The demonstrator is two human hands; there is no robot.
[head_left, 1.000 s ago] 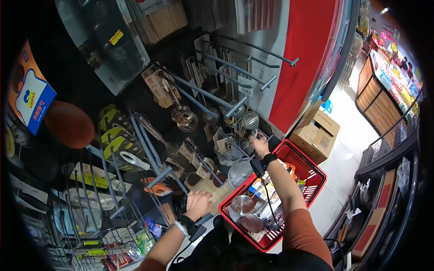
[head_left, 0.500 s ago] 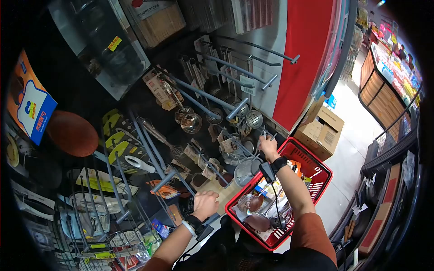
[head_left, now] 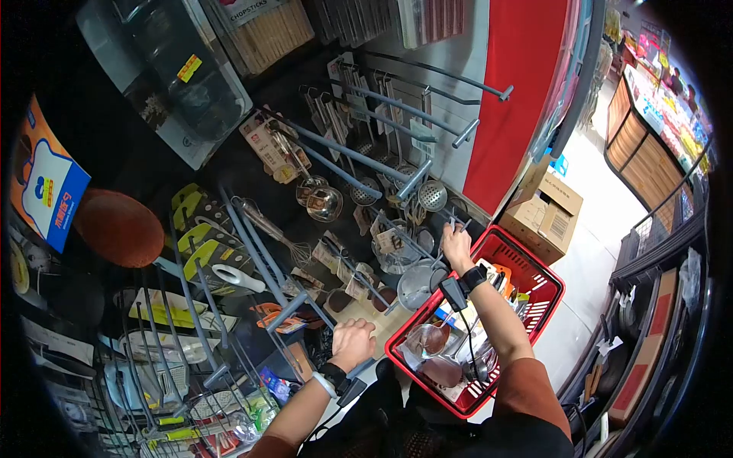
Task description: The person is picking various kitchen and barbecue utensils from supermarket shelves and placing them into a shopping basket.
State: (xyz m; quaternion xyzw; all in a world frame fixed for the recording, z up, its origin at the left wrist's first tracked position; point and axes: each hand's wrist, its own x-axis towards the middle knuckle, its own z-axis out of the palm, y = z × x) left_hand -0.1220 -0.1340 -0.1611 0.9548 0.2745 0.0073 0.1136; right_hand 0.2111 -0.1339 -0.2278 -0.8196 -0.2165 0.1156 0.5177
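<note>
My right hand (head_left: 456, 246) reaches over the basket's far end, its fingers curled round the tip of a metal display hook (head_left: 455, 224). Just left of that hand hang a large round strainer (head_left: 417, 287) and a carded utensil (head_left: 391, 243). My left hand (head_left: 353, 342) hangs low by a pale board (head_left: 357, 311), fingers loosely bent and slightly apart, with nothing visible in it. Between my arms stands a red shopping basket (head_left: 560, 294) holding several packaged kitchen tools, among them a ladle (head_left: 435, 340) with a brownish bowl.
Hook rods (head_left: 343, 149) jut from the rack, carrying slotted spoons (head_left: 432, 196), ladles (head_left: 324, 203) and a whisk (head_left: 298, 250). Green-handled packaged tools (head_left: 205, 256) hang left. A cardboard box (head_left: 544, 210) sits behind the basket; a shelf unit (head_left: 649, 347) runs along the right.
The view has shifted slightly, so the rack appears a little displaced. My right hand stays by the hook, and my left hand remains low near the board.
</note>
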